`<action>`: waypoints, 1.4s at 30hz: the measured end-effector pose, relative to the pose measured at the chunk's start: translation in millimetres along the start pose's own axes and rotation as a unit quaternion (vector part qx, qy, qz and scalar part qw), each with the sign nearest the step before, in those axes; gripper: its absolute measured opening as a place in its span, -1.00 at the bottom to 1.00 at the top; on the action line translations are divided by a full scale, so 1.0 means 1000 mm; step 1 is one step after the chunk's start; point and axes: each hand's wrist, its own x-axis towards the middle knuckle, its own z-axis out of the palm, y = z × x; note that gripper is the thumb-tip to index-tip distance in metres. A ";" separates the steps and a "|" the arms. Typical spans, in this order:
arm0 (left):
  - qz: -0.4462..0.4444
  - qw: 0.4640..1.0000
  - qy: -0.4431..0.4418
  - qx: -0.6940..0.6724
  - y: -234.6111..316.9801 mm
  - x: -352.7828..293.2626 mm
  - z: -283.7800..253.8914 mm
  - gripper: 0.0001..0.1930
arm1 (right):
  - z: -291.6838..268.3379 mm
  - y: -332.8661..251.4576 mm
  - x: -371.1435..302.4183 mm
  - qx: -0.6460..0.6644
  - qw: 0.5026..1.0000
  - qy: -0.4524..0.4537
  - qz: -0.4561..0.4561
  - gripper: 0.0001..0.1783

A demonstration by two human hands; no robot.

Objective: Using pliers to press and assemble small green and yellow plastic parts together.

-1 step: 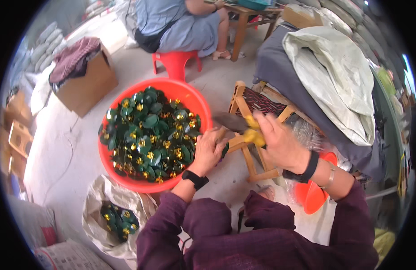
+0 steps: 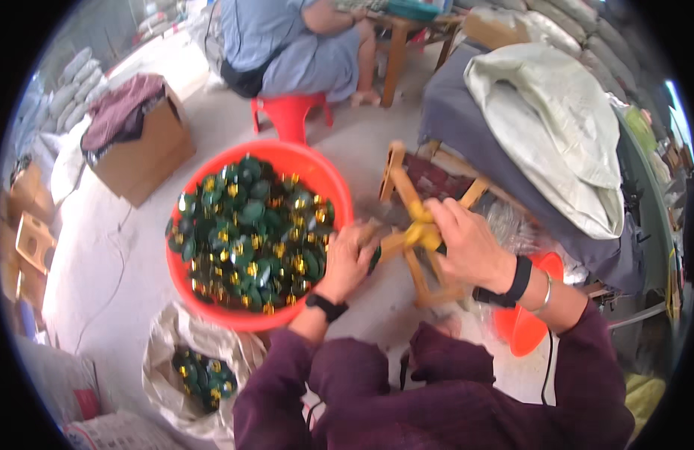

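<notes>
Concrete floor (image 2: 362,161), workshop setting. Right hand (image 2: 467,244): grip closed over the yellow-wrapped joint of a wooden frame (image 2: 411,225), whose long bar runs from upper left to lower right, tilted, passing under the hand. Left hand (image 2: 348,259): grip curled on a dark green piece (image 2: 374,259) at the frame's left arm, just beside the right hand. Red basin (image 2: 328,180) of green-and-gold pieces left of the hands, touching the left wrist area. Sack (image 2: 163,360) with more pieces below. Cardboard box (image 2: 141,154) beyond. Seated person (image 2: 287,45) on red stool (image 2: 287,112) behind.
</notes>
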 end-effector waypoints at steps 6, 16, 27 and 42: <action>0.048 0.998 0.022 0.033 -0.027 -0.020 0.016 -0.64 | -0.005 -0.022 0.014 0.242 0.965 0.054 -0.086 -0.31; -0.067 0.989 0.132 -0.013 -0.037 -0.055 -0.064 -0.78 | 0.027 -0.048 0.025 0.296 0.948 0.105 -0.047 -0.38; -0.236 0.884 0.182 0.360 -0.109 -0.202 -0.197 -0.59 | 0.032 -0.009 -0.014 0.441 0.878 0.085 0.163 -0.51; -0.314 0.844 0.149 0.409 -0.153 -0.090 -0.119 -0.72 | 0.016 -0.005 -0.006 0.343 0.927 0.092 0.123 -0.54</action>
